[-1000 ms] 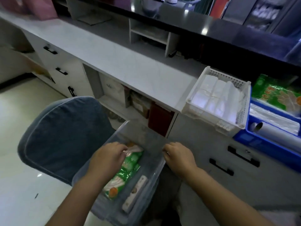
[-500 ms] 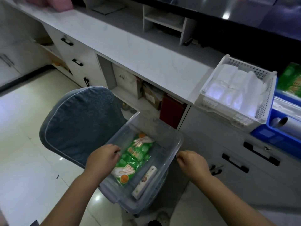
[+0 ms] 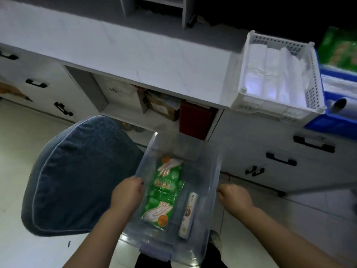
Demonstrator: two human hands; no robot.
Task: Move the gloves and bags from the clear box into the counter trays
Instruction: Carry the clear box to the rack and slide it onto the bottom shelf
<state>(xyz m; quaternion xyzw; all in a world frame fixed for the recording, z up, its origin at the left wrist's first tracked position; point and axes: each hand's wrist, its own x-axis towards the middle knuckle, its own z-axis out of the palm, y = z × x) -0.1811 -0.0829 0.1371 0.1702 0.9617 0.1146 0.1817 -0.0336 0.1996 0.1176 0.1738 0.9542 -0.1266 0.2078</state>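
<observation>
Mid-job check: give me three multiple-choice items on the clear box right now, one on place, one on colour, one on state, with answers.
1. Where does the narrow white roll lie in the clear box?
A. Right of the glove packs
B. On top of them
C. Outside the box

2. What is the main colour of the glove packs?
A. Blue
B. Green
C. Red

3. What are the hands doing?
A. Lifting a pack
B. Both resting on the counter
C. Gripping the box's side rims

Answers: 1 A, it lies beside the packs, toward the right wall. 2 B, green wrappers with orange dots. 3 C, left hand and right hand each close on a rim.
</observation>
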